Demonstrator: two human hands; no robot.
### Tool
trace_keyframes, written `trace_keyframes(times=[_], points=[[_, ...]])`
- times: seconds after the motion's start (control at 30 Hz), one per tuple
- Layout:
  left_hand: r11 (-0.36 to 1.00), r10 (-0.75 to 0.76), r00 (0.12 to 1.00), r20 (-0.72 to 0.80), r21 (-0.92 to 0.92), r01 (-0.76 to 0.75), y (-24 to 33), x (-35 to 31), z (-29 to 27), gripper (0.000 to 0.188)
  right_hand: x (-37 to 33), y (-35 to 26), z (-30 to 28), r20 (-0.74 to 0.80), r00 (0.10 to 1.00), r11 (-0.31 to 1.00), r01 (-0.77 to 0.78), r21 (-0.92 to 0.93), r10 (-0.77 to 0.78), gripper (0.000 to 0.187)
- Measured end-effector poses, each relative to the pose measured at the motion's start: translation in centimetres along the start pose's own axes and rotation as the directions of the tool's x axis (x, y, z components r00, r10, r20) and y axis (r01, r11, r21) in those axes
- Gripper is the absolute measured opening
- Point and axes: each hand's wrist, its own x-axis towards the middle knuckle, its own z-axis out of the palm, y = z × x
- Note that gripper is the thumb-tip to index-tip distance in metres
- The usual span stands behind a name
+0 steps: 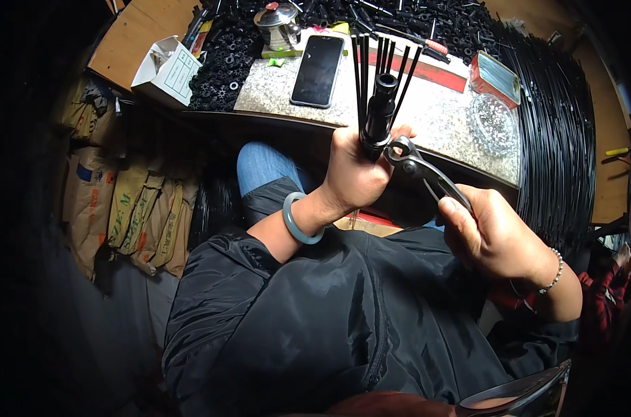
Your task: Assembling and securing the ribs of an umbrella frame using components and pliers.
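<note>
My left hand (pixel 357 177) is closed around the lower end of a black umbrella frame (pixel 379 115), a stubby tube with several thin ribs standing up around it. It is held roughly upright at the bench's near edge. In my right hand (pixel 492 226) is a pair of dark metal pliers (pixel 409 167), gripped by the handles. The rounded jaws of the pliers are at the ring near the base of the tube, beside my left fingers. Whether the jaws bite on anything there is too small to tell.
On the pale bench top (pixel 270 94) lie a phone (pixel 319 71), a glass dish (pixel 495 125) and a red-edged tin (pixel 495 78). Small black parts (pixel 225 73) are heaped behind, near a metal pot (pixel 279 28) and white box (pixel 168 73). Long black rods (pixel 555 139) fill the right side; brown sacks (pixel 138 215) stand left.
</note>
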Motion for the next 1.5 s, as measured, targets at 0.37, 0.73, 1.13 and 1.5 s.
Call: trace_keyframes(times=[0.37,0.73,1.13,1.5], points=[[0.999,-0.047,0.999,-0.003,-0.014,0.047,-0.1,0.4,-0.5,0.011,0.9,0.8,0.4,0.007,1.0,0.997,0.023,0.076,-0.024,0.031],[0.966,-0.127,0.992,0.006,-0.227,0.125,-0.2,0.5,0.1,0.022,1.3,1.4,0.2,0.074,0.991,0.993,0.111,-0.047,-0.108,0.031],[0.988,-0.093,0.996,-0.013,-0.122,0.091,0.3,0.6,0.4,0.018,0.5,1.3,-0.1,-0.03,0.987,0.981,0.151,-0.121,-0.156,0.023],[0.991,-0.126,0.984,-0.124,-0.054,0.12,0.5,1.6,-1.8,0.017,3.5,3.6,0.7,-0.198,0.922,0.902,0.249,-0.353,-0.332,0.02]])
